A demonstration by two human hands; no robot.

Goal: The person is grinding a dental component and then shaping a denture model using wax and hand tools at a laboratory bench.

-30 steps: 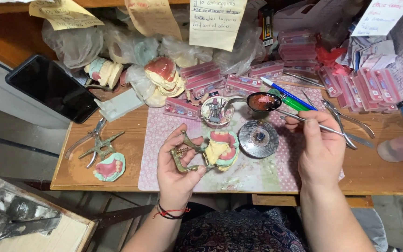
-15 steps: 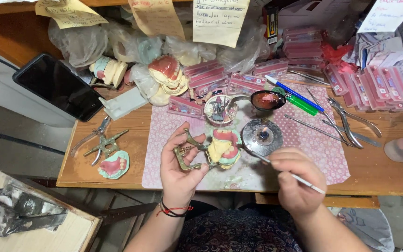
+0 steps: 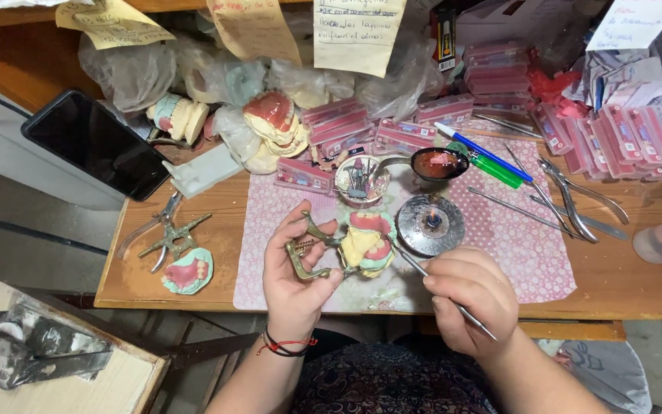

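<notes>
Mat [image 3: 522,253] on counter [image 3: 637,291], centre. Left hand [image 3: 294,272] over mat's near edge, grip on articulator with dental model [image 3: 346,247]. Right hand [image 3: 470,295] just right of it, thin metal tool [image 3: 438,287] running from grip toward model. Round burner [image 3: 430,225] behind right hand; ladle [image 3: 430,163] farther back. Small cup of instruments [image 3: 360,179] behind model. Pliers [image 3: 572,198] at right on mat. Second model [image 3: 187,271] at left, phone [image 3: 97,143] far left. Flat boxes [image 3: 492,77] along far edge.
</notes>
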